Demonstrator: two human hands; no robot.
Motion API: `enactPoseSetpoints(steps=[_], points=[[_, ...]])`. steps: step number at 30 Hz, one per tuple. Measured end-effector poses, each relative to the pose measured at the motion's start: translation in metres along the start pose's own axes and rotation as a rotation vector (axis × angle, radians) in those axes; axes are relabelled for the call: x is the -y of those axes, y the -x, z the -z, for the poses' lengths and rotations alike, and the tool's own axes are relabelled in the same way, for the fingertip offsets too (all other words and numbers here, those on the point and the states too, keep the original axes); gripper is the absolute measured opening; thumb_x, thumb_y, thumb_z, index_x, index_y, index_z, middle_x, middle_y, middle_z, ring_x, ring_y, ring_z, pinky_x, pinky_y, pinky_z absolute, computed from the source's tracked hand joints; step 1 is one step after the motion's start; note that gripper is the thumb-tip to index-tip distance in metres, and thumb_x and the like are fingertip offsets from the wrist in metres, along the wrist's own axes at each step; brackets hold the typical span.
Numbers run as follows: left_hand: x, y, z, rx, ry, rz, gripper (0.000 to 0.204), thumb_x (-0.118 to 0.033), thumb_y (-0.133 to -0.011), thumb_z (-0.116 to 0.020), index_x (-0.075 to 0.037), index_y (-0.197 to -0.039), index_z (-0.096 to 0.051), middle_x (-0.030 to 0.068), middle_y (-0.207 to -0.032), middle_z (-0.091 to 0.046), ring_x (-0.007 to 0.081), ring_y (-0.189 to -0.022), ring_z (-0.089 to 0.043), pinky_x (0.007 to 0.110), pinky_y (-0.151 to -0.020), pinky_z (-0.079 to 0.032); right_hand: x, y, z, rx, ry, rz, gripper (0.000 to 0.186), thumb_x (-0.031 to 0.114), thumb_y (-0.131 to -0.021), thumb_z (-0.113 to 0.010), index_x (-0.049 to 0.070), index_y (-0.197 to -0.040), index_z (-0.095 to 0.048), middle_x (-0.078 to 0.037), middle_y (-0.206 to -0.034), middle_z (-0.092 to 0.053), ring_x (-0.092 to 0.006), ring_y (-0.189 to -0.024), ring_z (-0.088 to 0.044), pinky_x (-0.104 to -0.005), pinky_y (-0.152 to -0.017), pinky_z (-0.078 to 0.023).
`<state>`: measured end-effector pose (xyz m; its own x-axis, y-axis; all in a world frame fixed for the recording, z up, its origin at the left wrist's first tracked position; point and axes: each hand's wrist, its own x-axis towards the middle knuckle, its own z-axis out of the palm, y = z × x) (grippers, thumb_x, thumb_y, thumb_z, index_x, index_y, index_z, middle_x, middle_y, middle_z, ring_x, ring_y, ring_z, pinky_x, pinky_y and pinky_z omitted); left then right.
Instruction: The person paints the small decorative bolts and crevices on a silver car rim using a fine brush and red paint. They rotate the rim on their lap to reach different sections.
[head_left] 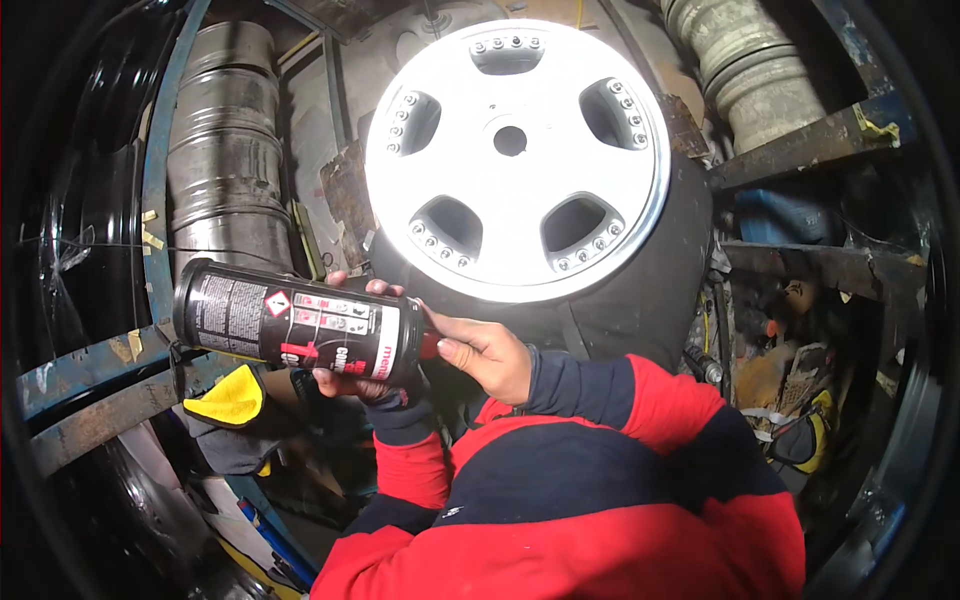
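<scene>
A large black bottle (240,315) with a printed label and a red hazard diamond lies tilted across my hands, its base toward the left. My left hand (348,384) is wrapped round it from beneath; fingertips show along the upper side and more of the hand along the lower side. At the bottle's right end my right hand (490,355) closes on a red cap (430,345), thumb on top. Whether the cap is loose or seated I cannot tell. Just beyond the hands, a bright white five-spoke wheel rim (510,190) lies face up on a dark round support (640,290).
Metal wheel barrels (225,130) are stacked at the left behind a blue metal frame (158,180). More barrels (745,70) stand at the far right by a rusty beam (800,145). A yellow and grey cloth (228,400) hangs at the left. Blue material (775,220) lies at the right.
</scene>
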<state>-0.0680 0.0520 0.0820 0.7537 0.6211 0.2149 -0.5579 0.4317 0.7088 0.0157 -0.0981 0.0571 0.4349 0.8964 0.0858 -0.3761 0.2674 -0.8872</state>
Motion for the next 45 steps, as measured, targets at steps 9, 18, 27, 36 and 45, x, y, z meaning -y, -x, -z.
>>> enactPoseSetpoints(steps=[9, 18, 27, 36, 45], points=[[-0.013, -0.013, 0.007, -0.228, -0.125, -0.091, 0.093, -0.059, -0.076, -0.067, -0.01, -0.145, -0.028, 0.019, -0.131, -0.046, 0.0383, -0.112, -0.053, 0.052, -0.095, -0.045, -0.016, -0.019, 0.017, 0.178, 0.013, -0.209, 0.056, 0.026, -0.099, -0.05, 0.004, -0.147, -0.03, -0.009, -0.103, -0.058, -0.0101, -0.082, -0.051, -0.0255, -0.081, -0.044], [-0.025, -0.037, 0.012, -0.232, -0.048, -0.118, 0.077, -0.052, -0.088, -0.058, -0.004, -0.141, -0.033, 0.0225, -0.129, -0.052, 0.0378, -0.114, -0.055, 0.054, -0.096, -0.047, 0.013, -0.012, 0.015, 0.123, -0.676, -0.517, 0.079, 0.015, -0.09, -0.059, 0.004, -0.151, -0.01, -0.023, -0.146, -0.031, -0.0242, -0.109, -0.054, -0.0333, -0.09, -0.046], [-0.02, -0.048, 0.045, -0.266, 0.078, -0.054, 0.074, -0.056, -0.086, -0.059, -0.006, -0.137, -0.036, 0.0207, -0.123, -0.053, 0.042, -0.11, -0.055, 0.059, -0.093, -0.046, 0.027, -0.013, 0.017, 0.146, -0.903, -0.519, 0.078, 0.012, -0.085, -0.058, 0.005, -0.151, -0.016, -0.018, -0.147, -0.032, -0.0248, -0.112, -0.053, -0.037, -0.09, -0.046], [-0.007, -0.043, 0.059, -0.357, -0.051, -0.141, 0.072, -0.056, -0.087, -0.057, -0.009, -0.137, -0.038, 0.0156, -0.119, -0.056, 0.0343, -0.107, -0.058, 0.055, -0.092, -0.049, 0.013, -0.022, 0.028, 0.147, -0.867, -0.59, 0.07, 0.011, -0.084, -0.056, 0.003, -0.147, -0.028, -0.019, -0.142, -0.041, -0.0221, -0.111, -0.053, -0.0362, -0.091, -0.045], [-0.021, -0.052, 0.133, -0.328, 0.349, 0.218, 0.075, -0.058, -0.088, -0.049, -0.003, -0.138, -0.036, 0.0287, -0.117, -0.055, 0.0456, -0.096, -0.061, 0.057, -0.079, -0.054, -0.024, -0.065, 0.04, 0.06, 1.164, -0.062, 0.059, 0.005, -0.074, -0.056, 0.006, -0.132, -0.052, -0.027, -0.148, -0.025, -0.0455, -0.137, -0.021, -0.0497, -0.112, -0.022]])
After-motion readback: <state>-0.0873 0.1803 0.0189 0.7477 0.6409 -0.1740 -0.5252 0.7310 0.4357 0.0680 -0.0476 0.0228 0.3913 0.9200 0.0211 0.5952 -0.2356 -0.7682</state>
